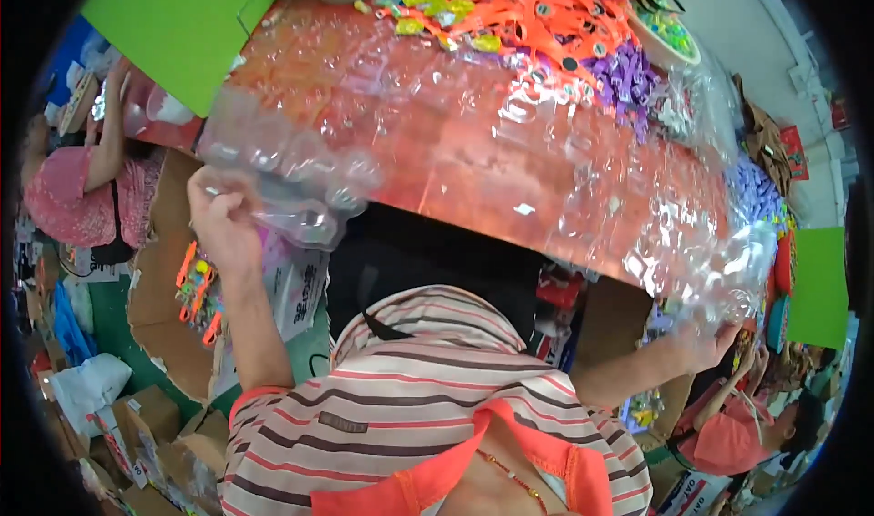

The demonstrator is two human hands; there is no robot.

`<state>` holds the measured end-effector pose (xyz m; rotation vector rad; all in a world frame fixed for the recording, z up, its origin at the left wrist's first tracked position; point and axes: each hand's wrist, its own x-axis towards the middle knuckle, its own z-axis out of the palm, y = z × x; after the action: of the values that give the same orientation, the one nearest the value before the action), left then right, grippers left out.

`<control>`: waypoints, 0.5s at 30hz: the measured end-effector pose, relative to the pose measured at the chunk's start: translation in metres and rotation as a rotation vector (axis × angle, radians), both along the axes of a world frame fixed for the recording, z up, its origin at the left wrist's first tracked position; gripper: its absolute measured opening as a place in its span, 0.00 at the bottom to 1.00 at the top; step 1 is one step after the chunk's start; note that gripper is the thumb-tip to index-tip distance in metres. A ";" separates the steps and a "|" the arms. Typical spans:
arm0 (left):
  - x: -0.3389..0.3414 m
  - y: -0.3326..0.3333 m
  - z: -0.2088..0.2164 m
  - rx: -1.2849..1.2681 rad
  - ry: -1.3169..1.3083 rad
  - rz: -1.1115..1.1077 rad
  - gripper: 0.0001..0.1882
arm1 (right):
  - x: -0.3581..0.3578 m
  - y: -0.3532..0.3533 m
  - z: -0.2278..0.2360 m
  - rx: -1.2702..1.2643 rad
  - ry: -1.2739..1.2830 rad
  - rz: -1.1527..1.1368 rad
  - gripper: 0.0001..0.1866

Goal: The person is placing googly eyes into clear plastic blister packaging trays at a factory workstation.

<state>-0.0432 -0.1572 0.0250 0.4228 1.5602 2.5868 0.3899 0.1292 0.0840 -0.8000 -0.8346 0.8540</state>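
Observation:
At the table's left end, my left hand [223, 216] is closed with curled fingers on the edge of some clear moulded plastic blister shells [314, 220]. My right hand [710, 348] is at the right end, its fingers closed on another batch of clear blister shells [733, 266], which partly hide them. Between the hands, more transparent shells [319, 88] lie in rows across the reddish table [473, 166], and glare makes single pieces hard to separate.
Orange plastic pieces [537, 11] pile up at the table's far side, beside purple pieces [628, 75] and a bowl of green bits [669, 38]. A cardboard box [164, 288] with colourful parts stands at left. Co-workers sit at left [86, 188] and right [728, 439].

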 end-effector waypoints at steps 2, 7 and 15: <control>0.014 0.025 0.012 0.081 -0.128 -0.133 0.18 | 0.036 0.031 -0.028 0.145 0.428 0.447 0.19; 0.008 0.083 0.021 0.088 -0.282 -0.487 0.16 | -0.007 0.022 -0.061 0.013 0.362 0.843 0.14; -0.083 0.246 0.008 0.133 -0.295 -0.749 0.17 | -0.035 0.008 -0.045 -0.063 0.303 0.701 0.08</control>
<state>-0.1259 0.0883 0.0327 0.4892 0.8975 2.0454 0.3550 0.1369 0.0393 -0.4029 -0.8240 1.5841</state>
